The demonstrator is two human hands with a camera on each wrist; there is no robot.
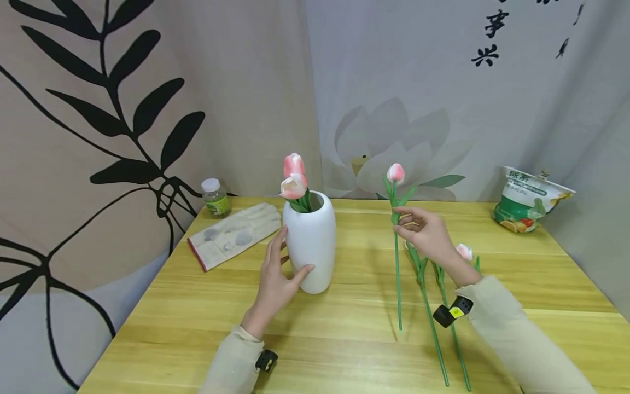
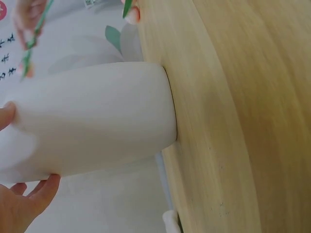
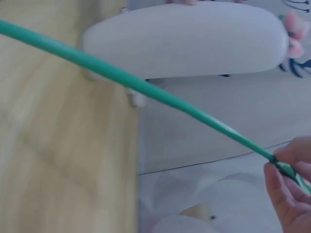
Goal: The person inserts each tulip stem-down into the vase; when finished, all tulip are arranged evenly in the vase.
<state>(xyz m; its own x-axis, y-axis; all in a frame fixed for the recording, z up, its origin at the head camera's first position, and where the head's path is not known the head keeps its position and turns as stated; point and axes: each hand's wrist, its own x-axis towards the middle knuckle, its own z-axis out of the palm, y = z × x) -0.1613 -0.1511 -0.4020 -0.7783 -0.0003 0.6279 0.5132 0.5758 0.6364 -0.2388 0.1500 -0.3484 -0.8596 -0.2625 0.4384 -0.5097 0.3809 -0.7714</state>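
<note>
A white vase (image 1: pixel 315 246) stands upright on the wooden table, with pink-and-white tulips (image 1: pixel 294 178) in its mouth. My left hand (image 1: pixel 275 279) holds the vase's lower left side, thumb in front and fingers round the side; the left wrist view shows the thumb and fingertips against the white wall (image 2: pixel 97 121). To the right of the vase, my right hand (image 1: pixel 425 232) pinches a single pink tulip (image 1: pixel 395 174) by its upper stem, just below the leaves. Its long green stem (image 3: pixel 146 87) hangs down, apart from the vase. More tulips (image 1: pixel 430 317) lie beneath my right arm, partly hidden by it.
A folded cloth glove (image 1: pixel 236 235) lies left of the vase, with a white-capped jar (image 1: pixel 215 197) behind it. At the back right stands a green-and-white snack bag (image 1: pixel 529 202). A printed curtain (image 1: pixel 256 98) hangs behind the table (image 1: pixel 344 339).
</note>
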